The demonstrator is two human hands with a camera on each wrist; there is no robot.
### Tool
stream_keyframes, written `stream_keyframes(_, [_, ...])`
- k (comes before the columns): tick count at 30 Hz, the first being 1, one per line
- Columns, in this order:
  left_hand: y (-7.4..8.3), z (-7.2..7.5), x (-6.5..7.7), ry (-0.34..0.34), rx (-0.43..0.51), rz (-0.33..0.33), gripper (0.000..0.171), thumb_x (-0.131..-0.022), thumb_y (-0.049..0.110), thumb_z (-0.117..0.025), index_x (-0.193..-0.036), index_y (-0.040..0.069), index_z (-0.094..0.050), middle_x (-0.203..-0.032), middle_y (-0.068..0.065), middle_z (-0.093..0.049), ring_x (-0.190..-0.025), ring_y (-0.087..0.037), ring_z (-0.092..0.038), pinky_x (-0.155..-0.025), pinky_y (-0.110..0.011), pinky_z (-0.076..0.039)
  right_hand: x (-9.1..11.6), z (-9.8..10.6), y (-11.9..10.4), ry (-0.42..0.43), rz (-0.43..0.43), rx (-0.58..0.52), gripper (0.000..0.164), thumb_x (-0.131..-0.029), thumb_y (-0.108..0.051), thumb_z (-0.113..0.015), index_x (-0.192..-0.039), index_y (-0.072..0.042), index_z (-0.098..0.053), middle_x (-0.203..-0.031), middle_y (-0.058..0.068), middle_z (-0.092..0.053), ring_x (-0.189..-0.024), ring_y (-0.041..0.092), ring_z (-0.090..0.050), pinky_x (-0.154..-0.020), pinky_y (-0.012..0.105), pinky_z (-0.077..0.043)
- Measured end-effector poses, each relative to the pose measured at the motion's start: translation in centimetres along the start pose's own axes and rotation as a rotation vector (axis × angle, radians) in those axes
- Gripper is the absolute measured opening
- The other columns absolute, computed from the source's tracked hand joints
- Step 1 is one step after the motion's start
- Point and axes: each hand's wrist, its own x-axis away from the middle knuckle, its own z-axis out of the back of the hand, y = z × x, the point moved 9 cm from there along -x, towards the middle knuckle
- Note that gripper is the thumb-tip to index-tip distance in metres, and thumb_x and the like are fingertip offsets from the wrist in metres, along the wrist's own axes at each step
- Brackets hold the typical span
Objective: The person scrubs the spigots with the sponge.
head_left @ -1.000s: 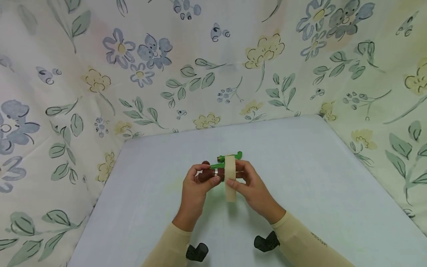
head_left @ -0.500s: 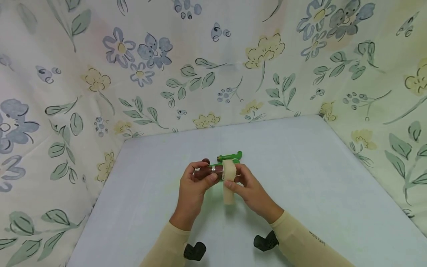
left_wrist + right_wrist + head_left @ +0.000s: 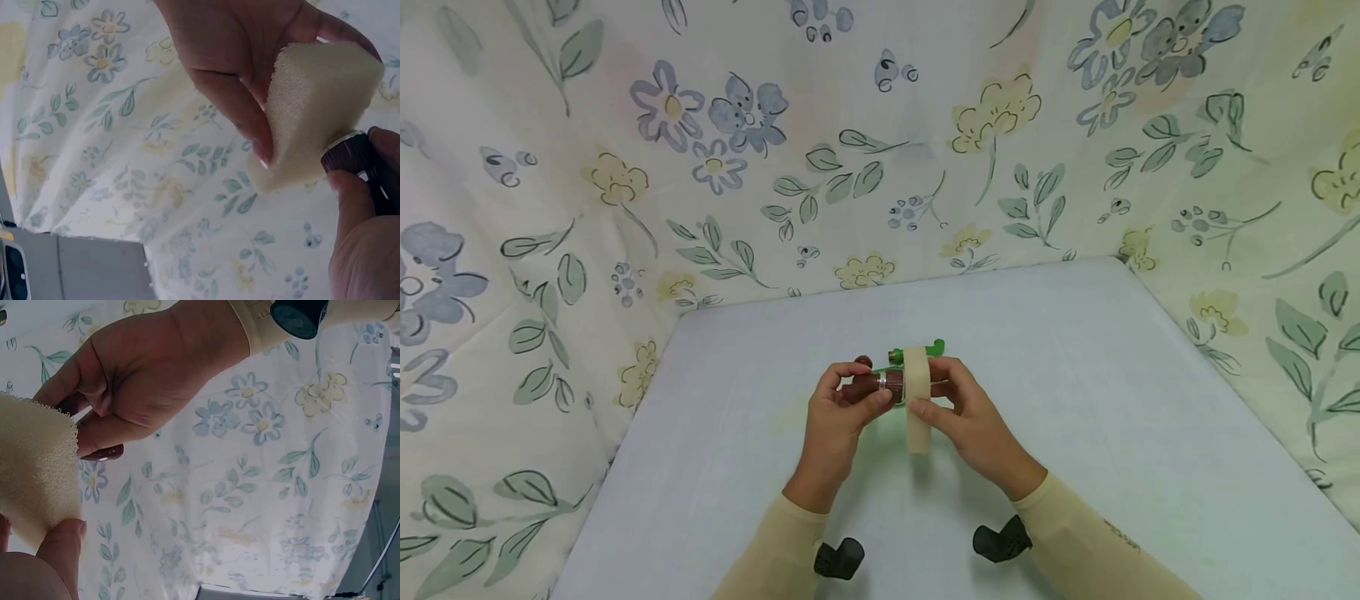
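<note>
So, counting up: two hands, one sponge, one dark red tube with a silver band, one green bent pipe with a brassy end, plus a green sliver by the left fingertips, and I can't tell if that's a separate piece. Two beige sleeves too, each with a black gadget near the cuff.

Left hand [image 3: 835,421] is gripping the dark red tube [image 3: 861,387], thumb on the near side and fingers round the far side. In the left wrist view its silver-rimmed end sticks out past those fingertips, right up against the sponge. Right hand [image 3: 970,421] is pinching the sponge [image 3: 917,387], thumb on the near side, so it sits between the two sets of fingers, its lower end hanging below both thumbs.

There's a dark red knob [image 3: 863,362] just behind the left fingertips, no idea whether it belongs to the tube. The green bent pipe [image 3: 931,349] lies on the white table [image 3: 715,400] just beyond the right fingers, partly hidden by the sponge.

Writing: small dark letters on the right sleeve [image 3: 1090,529], back from the fingers past the wrist, too blurry to read.
</note>
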Motion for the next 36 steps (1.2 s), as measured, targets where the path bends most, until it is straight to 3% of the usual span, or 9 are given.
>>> stream_keyframes(11, [-0.1, 0.1, 0.3, 0.011, -0.029, -0.016, 0.047, -0.077, -0.003, -0.078, -0.115, 0.000, -0.051, -0.107, -0.024, -0.063, -0.099, -0.033, -0.063, -0.082, -0.046, -0.052, -0.1, 0.0, 0.6, -0.003, -0.036, 0.002, 0.046, -0.096, -0.013, -0.061, -0.137, -0.013, -0.040, -0.128, 0.007, -0.047, -0.112, 0.034, -0.046, -0.086, 0.046, -0.048])
stream_keyframes(21, [0.7, -0.1, 0.7, -0.034, 0.017, -0.023, 0.051, -0.080, -0.005, -0.074, -0.121, -0.006, -0.044, -0.119, -0.030, -0.049, -0.106, -0.036, -0.059, -0.084, -0.048, -0.050, -0.3, -0.2, 4.8, -0.034, -0.171, -0.049, 0.040, -0.096, -0.022, -0.061, -0.133, -0.020, -0.044, -0.119, 0.009, -0.050, -0.108, 0.035, -0.048, -0.085, 0.044, -0.048])
stream_keyframes(26, [0.6, 0.1, 0.5, -0.042, -0.012, -0.017, 0.051, -0.081, -0.003, -0.074, -0.122, -0.007, -0.045, -0.124, -0.027, -0.048, -0.106, -0.035, -0.058, -0.084, -0.047, -0.050, -0.4, -0.1, 6.6, -0.035, -0.174, -0.063, 0.043, -0.095, -0.029, -0.063, -0.134, -0.024, -0.044, -0.123, 0.009, -0.049, -0.110, 0.031, -0.047, -0.085, 0.044, -0.048])
stream_keyframes(32, [-0.1, 0.8, 0.4, -0.022, -0.073, 0.036, 0.050, -0.079, 0.002, -0.077, -0.120, -0.004, -0.049, -0.116, -0.028, -0.054, -0.103, -0.034, -0.060, -0.083, -0.046, -0.052, -0.5, -0.1, 5.8, -0.019, -0.114, 0.001, 0.049, -0.092, -0.035, -0.065, -0.136, -0.028, -0.043, -0.129, 0.002, -0.048, -0.113, 0.027, -0.048, -0.085, 0.045, -0.049])
stream_keyframes(36, [-0.1, 1.0, 0.3, -0.016, -0.122, 0.016, 0.050, -0.080, 0.007, -0.078, -0.122, 0.001, -0.052, -0.111, -0.027, -0.056, -0.103, -0.035, -0.059, -0.083, -0.046, -0.052, -0.5, -0.2, 5.3, -0.012, -0.093, 0.023, 0.051, -0.092, -0.034, -0.066, -0.137, -0.029, -0.043, -0.131, 0.000, -0.048, -0.114, 0.026, -0.048, -0.086, 0.045, -0.048])
